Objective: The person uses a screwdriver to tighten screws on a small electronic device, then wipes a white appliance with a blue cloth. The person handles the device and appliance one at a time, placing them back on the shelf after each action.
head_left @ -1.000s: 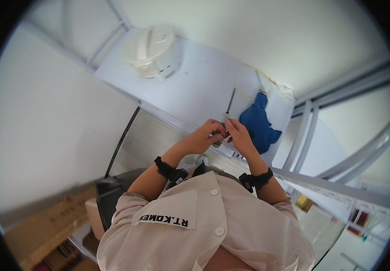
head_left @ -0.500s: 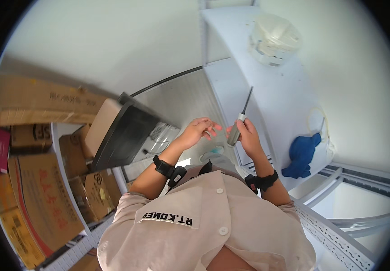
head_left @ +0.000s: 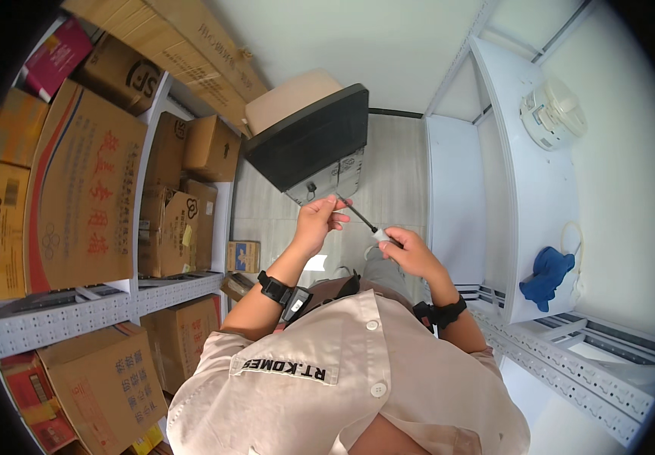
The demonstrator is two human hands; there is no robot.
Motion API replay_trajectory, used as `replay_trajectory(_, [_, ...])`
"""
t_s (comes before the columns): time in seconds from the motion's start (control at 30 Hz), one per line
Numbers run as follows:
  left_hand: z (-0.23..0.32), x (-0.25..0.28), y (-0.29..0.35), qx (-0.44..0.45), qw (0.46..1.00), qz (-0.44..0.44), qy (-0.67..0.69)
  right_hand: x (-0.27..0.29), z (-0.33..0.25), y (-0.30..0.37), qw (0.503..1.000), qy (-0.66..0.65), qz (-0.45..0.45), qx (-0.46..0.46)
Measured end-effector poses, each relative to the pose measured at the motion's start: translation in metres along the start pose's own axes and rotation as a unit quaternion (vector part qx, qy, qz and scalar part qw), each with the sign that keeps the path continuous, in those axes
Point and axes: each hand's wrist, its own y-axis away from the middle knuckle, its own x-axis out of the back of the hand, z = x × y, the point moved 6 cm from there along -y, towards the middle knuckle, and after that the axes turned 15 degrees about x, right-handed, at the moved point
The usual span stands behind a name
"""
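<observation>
My right hand [head_left: 412,254] is wrapped round the pale handle of a screwdriver [head_left: 361,218]. Its dark shaft slants up and to the left, toward my left hand [head_left: 318,226]. The thumb and forefinger of that hand are pinched together at the screwdriver's tip, while the other fingers curl loosely below. Whatever small thing may be between those fingertips is too tiny to make out. Both hands are in front of my body, above the floor.
Shelves [head_left: 54,307] of cardboard boxes [head_left: 88,189] stand at the left. Ahead is a large dark panel [head_left: 312,136] with a tan block behind it. A white shelf [head_left: 505,189] at the right bears a white bucket [head_left: 551,114] and a blue cloth [head_left: 547,277].
My view has turned left, bringing more of the boxes in. The screwdriver has swung from pointing up and away to pointing left, its tip now at my left fingertips.
</observation>
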Motion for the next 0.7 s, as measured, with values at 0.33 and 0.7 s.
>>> replay_trajectory(0.33, [-0.025,0.049,0.068,-0.002,0.993,0.061,0.098,-0.070,-0.004,0.031,0.998,0.034,-0.040,-0.017])
replay_trajectory(0.7, [-0.072,0.047,0.107,-0.022,0.992,0.089,0.083,-0.091,-0.020,0.076,0.992,0.117,-0.035,-0.025])
